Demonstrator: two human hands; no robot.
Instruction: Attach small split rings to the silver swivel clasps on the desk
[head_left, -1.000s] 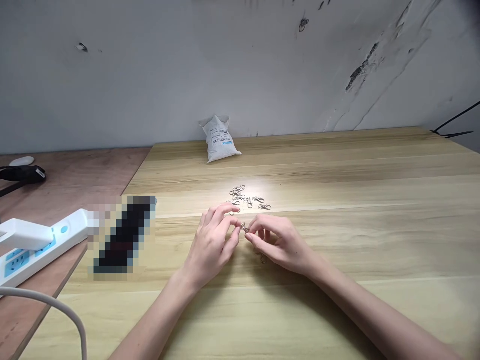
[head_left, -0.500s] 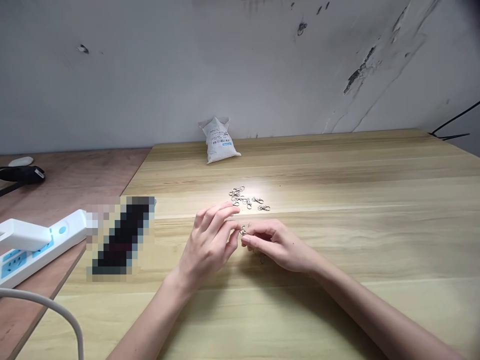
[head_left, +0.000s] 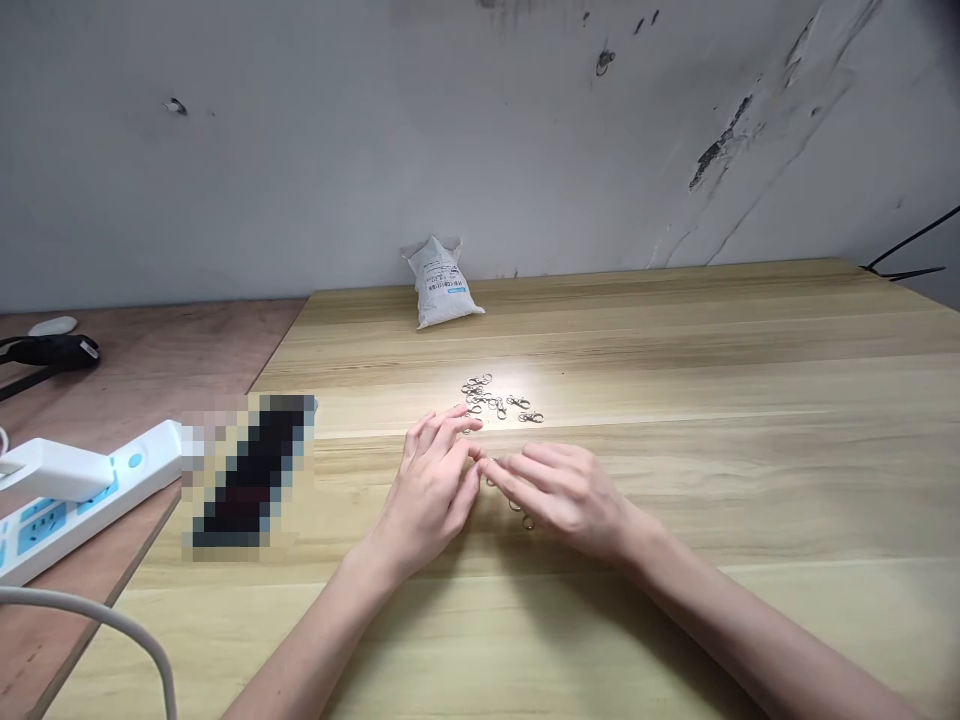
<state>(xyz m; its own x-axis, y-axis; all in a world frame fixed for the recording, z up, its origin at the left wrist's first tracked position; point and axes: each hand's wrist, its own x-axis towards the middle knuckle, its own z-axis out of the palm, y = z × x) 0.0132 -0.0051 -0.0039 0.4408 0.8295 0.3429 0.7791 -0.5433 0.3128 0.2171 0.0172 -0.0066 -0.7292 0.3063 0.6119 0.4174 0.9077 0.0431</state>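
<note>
A loose cluster of small silver swivel clasps and rings (head_left: 487,398) lies on the light wooden table (head_left: 675,480), just beyond my fingertips. My left hand (head_left: 431,490) and my right hand (head_left: 559,495) rest low, their fingertips almost meeting. Both hands have extended fingers, with no pinch visible. A small metal piece (head_left: 490,480) shows under my right fingers, partly hidden. A couple more clasps (head_left: 522,515) lie just below my right hand.
A white bag with a printed label (head_left: 442,285) leans against the wall at the table's back edge. To the left are a white power strip (head_left: 82,490), a pixelated blurred object (head_left: 251,475), a lower plywood surface (head_left: 150,370) and a grey cable (head_left: 90,610).
My fingers have flattened and spread from their earlier pinch around a small clasp. My right hand has moved slightly down and right, and the clasp is now low under my fingers.
</note>
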